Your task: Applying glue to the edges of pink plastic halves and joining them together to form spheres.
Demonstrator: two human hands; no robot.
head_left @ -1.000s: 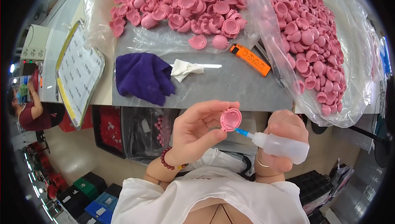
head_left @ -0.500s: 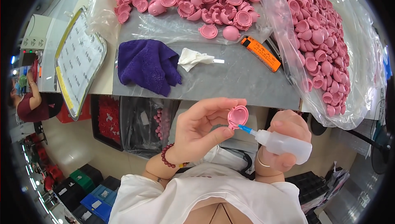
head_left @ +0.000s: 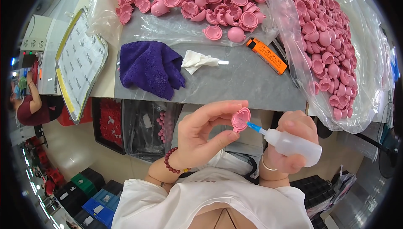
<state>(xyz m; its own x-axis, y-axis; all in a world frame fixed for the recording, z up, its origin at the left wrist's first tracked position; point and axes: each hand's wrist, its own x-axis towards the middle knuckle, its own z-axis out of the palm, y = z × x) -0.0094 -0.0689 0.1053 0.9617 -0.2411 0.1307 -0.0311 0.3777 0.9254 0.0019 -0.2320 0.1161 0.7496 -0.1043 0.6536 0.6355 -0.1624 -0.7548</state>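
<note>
Blue nozzle (head_left: 255, 127) higher beside the pink shell (head_left: 240, 120) than before

Purple cloth (head_left: 151, 69) lies beside crumpled white tissue (head_left: 196, 61) on the grey bench (head_left: 226, 87); an orange packet (head_left: 267, 56) lies to the right.
</note>
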